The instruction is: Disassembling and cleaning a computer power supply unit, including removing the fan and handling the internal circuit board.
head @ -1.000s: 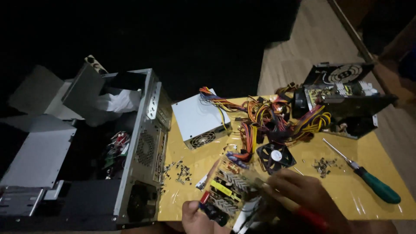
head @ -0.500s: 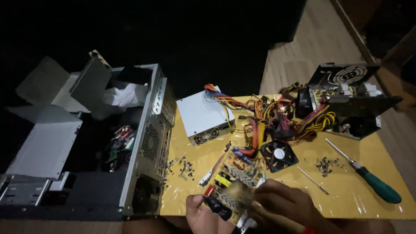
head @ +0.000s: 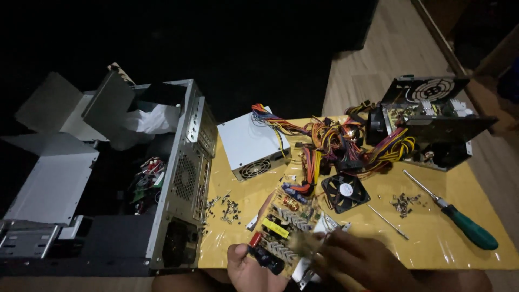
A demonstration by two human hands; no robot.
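Inside open computer case (head: 178, 178): loose cables (head: 147, 176)

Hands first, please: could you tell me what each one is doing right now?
Left hand: gripping the circuit board.
Right hand: on the board, blurred; grip unclear.

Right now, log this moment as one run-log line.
left hand: holds circuit board by near edge | right hand: on board's right side, blurred | nearby: black fan, green-handled screwdriver | surface: yellow table
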